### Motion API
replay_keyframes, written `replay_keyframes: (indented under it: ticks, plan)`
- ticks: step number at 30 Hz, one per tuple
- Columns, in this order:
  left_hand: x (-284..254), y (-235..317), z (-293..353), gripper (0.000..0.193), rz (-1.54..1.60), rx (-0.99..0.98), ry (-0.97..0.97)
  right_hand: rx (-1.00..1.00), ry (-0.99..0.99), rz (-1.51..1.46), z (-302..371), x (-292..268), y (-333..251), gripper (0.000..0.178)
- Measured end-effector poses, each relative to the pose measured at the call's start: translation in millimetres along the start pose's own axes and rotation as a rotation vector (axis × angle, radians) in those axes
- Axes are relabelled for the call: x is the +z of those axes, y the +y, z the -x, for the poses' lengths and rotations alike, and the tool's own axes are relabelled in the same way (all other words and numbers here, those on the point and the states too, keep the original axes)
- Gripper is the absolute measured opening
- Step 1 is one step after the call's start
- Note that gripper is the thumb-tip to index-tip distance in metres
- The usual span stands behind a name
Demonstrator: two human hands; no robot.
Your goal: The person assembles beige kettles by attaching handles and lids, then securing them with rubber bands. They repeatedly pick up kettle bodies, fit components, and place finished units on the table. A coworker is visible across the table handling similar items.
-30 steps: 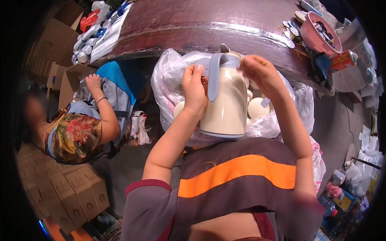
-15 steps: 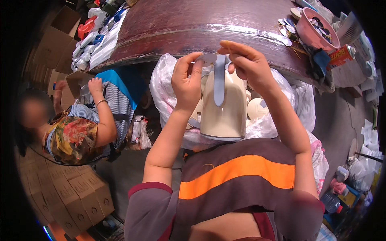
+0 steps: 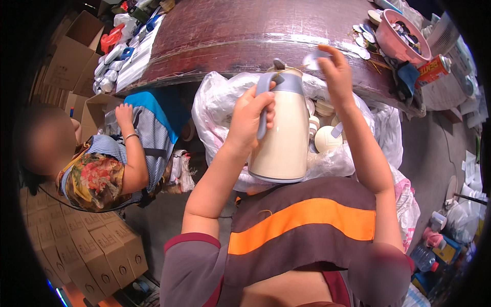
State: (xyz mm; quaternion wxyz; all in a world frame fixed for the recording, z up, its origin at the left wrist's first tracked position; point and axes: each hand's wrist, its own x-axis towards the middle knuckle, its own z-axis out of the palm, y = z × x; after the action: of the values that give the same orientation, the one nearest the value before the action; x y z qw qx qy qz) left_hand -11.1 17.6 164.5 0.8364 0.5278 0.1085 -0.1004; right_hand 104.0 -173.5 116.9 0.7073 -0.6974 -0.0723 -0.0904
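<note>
A cream vacuum jug (image 3: pixel 280 138) with a grey collar stands in front of my body, tilted a little. My left hand (image 3: pixel 248 115) is wrapped round its grey handle (image 3: pixel 264 84). To the right of the jug's neck, my right hand (image 3: pixel 336 77) is raised, slightly blurred, with a round white tag (image 3: pixel 310 60) at its fingertips. A thin yellowish string runs from the tag toward the top of the handle. Behind and beside the jug, cream round lids (image 3: pixel 327 139) lie in an opened white plastic bag (image 3: pixel 208 105).
A dark red table (image 3: pixel 220 36) spans the far side. On its right are a pink basket (image 3: pixel 404 38), loose round tags (image 3: pixel 364 40) and a red spray can (image 3: pixel 433 70). At left a co-worker (image 3: pixel 102 169) sits near stacked cardboard boxes (image 3: pixel 102 245).
My left hand has gone from the tag to the jug's handle. The handle has turned leftward. My right hand has moved right with the tag, away from the jug's neck.
</note>
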Motion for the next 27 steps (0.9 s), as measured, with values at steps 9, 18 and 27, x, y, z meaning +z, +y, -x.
replay_keyframes:
  ticks: [9, 18, 27]
  plan:
    - [-16.4, 2.5, 30.2, 0.021, -0.085, 0.084, 0.060, -0.094, -0.199, 0.176, 122.7, -14.3, 3.9, 0.021]
    - [-0.9, 56.5, 33.8, 0.016, -0.150, 0.798, -0.051, 0.060, -0.317, -0.140, 108.5, -17.3, -50.3, 0.022]
    - [-101.9, 69.0, -49.2, 0.024, -0.548, 0.811, 0.333, 0.295, -0.379, 0.060, 131.2, -32.3, 4.9, 0.021]
